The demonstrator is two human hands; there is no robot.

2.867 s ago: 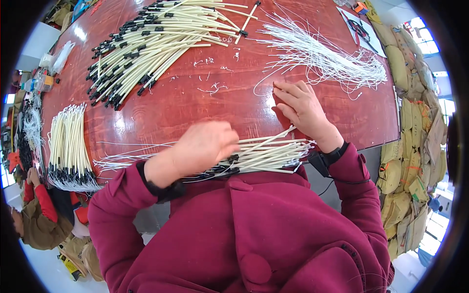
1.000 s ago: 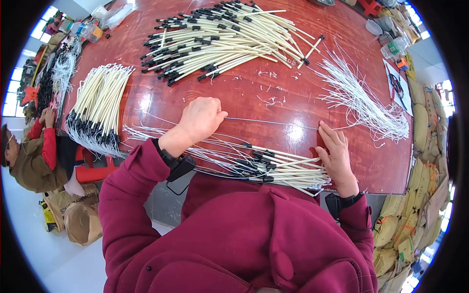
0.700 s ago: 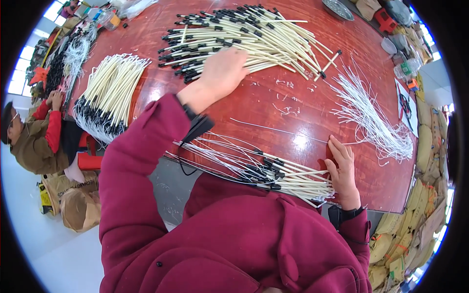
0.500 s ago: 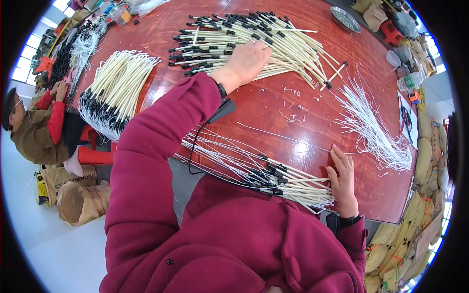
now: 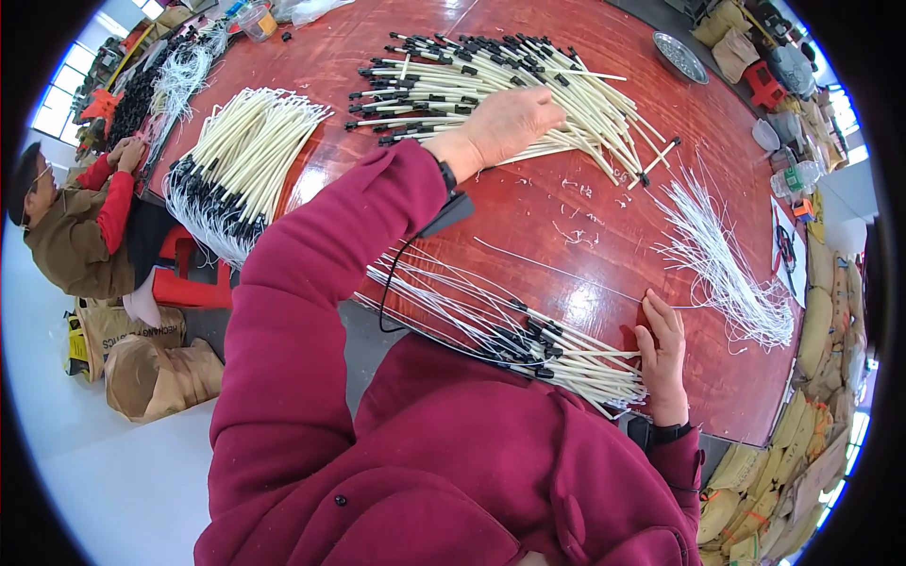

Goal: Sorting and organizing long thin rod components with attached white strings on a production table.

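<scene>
A fan-shaped pile of cream tubes with black end pieces (image 5: 595,113) lies at the far middle of the red table. My left hand (image 5: 510,124) is over this pile with its fingers curled and pressed together; whatever they hold is hidden. My right hand (image 5: 664,351) stays low at the right, its fingers closed on a thin white cord (image 5: 557,271) that stretches leftward across the table. Beside that hand, along the near edge, lies a bundle of tubes (image 5: 585,373) with black ends and long white cords trailing left.
At left, cream tubes (image 5: 255,141) with white cords lie stacked. Loose white cords (image 5: 727,274) spread at right, near a clipboard with a dark tool (image 5: 785,241). A metal dish (image 5: 679,57) sits far right. Another person (image 5: 75,231) works at the left edge.
My left hand has shifted slightly right over the tube pile, and its fingers are more curled. My right hand keeps its place on the cord. The whole view has turned a little.
</scene>
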